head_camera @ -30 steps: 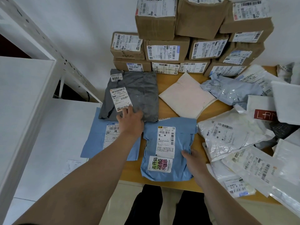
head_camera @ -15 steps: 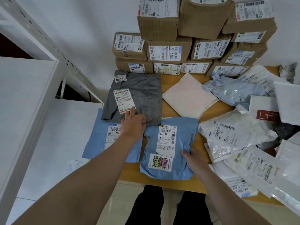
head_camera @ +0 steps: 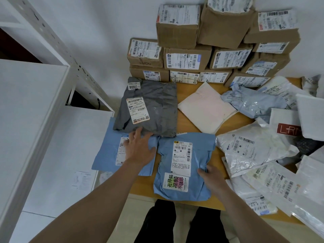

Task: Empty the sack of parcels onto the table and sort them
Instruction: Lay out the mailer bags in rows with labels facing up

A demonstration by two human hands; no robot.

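Table (head_camera: 184,123): wooden, against a white wall, strewn with parcels.
Boxes (head_camera: 175,34): roughly twelve, stacked at the wall; one read "PUCO".
Grey bag (head_camera: 157,109): one, tagged "2008" and "507-P802 T70".
Left hand (head_camera: 138,149): fingers wide, flat on left blue bag (head_camera: 107,155), tips touching the grey bag.
Right hand (head_camera: 211,174): pinched the edge of right blue bag (head_camera: 201,155).

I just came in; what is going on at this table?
A person is sorting parcels on a wooden table. The left hand rests open on a flat blue mailer at the left edge, its fingers reaching the grey bag. The right hand grips the right side of a second blue mailer. Cardboard boxes are stacked against the wall, and white bags lie heaped at the right.
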